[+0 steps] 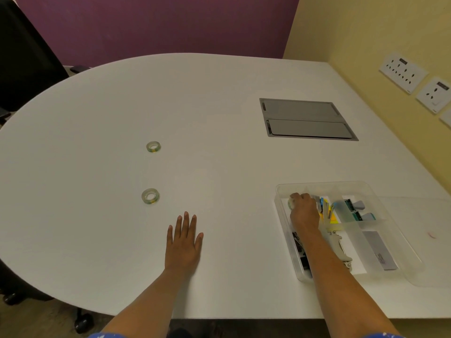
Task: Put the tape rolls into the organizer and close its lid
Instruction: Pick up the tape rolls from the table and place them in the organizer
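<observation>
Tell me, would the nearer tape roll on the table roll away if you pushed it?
Probably not: the nearer tape roll lies flat on its side, so it would likely slide on the smooth white table. It looks small and hollow, so probably light. Stood on edge, it could roll.

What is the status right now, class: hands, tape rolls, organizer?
Left hand flat on table, empty. Right hand inside organizer, placing a tape roll. Two tape rolls left out. Path clear.

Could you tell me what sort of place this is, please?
Probably an office meeting room: a large white table with a built-in cable hatch, wall sockets, and a black office chair.
</observation>
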Demonstrator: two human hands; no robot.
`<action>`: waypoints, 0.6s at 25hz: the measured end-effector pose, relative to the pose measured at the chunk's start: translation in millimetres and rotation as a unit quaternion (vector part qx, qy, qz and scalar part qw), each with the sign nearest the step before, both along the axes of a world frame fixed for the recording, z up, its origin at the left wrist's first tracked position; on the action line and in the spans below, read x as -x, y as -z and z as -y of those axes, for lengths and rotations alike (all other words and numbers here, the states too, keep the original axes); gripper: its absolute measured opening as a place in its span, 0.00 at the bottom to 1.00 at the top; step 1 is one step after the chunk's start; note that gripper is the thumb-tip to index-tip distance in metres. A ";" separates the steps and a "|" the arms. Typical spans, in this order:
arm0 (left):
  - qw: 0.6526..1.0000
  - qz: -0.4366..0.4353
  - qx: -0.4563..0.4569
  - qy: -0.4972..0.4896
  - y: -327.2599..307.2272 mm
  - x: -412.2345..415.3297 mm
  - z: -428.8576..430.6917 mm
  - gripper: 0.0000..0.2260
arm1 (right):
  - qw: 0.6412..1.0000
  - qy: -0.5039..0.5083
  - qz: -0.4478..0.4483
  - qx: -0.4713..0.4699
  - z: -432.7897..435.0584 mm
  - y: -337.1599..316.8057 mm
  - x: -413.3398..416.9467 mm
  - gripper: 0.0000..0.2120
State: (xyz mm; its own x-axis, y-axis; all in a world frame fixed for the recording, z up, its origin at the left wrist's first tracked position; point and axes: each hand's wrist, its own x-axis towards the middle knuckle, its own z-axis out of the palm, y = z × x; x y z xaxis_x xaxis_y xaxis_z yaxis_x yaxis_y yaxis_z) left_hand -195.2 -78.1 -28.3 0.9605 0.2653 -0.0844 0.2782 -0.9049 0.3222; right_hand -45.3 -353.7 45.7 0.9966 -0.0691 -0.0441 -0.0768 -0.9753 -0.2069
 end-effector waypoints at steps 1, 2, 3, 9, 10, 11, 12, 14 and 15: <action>1.000 0.002 0.000 -0.001 0.6 0.0 -0.2 0.25 | 1.000 0.002 0.000 0.003 -0.5 0.1 -0.2 0.22; 1.000 0.004 0.000 -0.001 1.1 -0.1 -0.2 0.25 | 1.000 0.004 -0.001 0.003 -0.7 -0.3 -0.3 0.22; 1.000 0.006 -0.002 -0.001 1.5 -0.1 -0.2 0.25 | 1.000 0.008 0.000 -0.001 -1.1 -0.9 -0.8 0.22; 1.000 0.022 -0.003 0.005 2.0 -0.1 -1.8 0.26 | 0.995 0.046 0.048 -0.069 -22.3 -14.3 -10.8 0.18; 1.000 0.024 -0.003 0.010 1.4 -1.4 -2.7 0.26 | 0.994 0.042 0.061 -0.084 -28.8 -17.4 -13.6 0.18; 1.000 0.028 0.000 0.013 0.7 -4.3 -4.3 0.25 | 0.992 0.032 0.072 -0.096 -36.5 -20.3 -17.2 0.17; 0.999 0.032 0.005 0.013 -0.3 -8.5 -6.2 0.25 | 0.991 0.022 0.079 -0.102 -44.4 -22.9 -20.7 0.17; 0.999 0.036 0.006 0.005 -3.8 -19.6 -12.4 0.24 | 0.991 0.001 0.086 -0.105 -62.3 -27.1 -29.1 0.16; 0.999 0.038 0.001 -0.001 -6.0 -25.8 -16.5 0.24 | 0.991 -0.009 0.085 -0.105 -71.9 -28.7 -33.2 0.16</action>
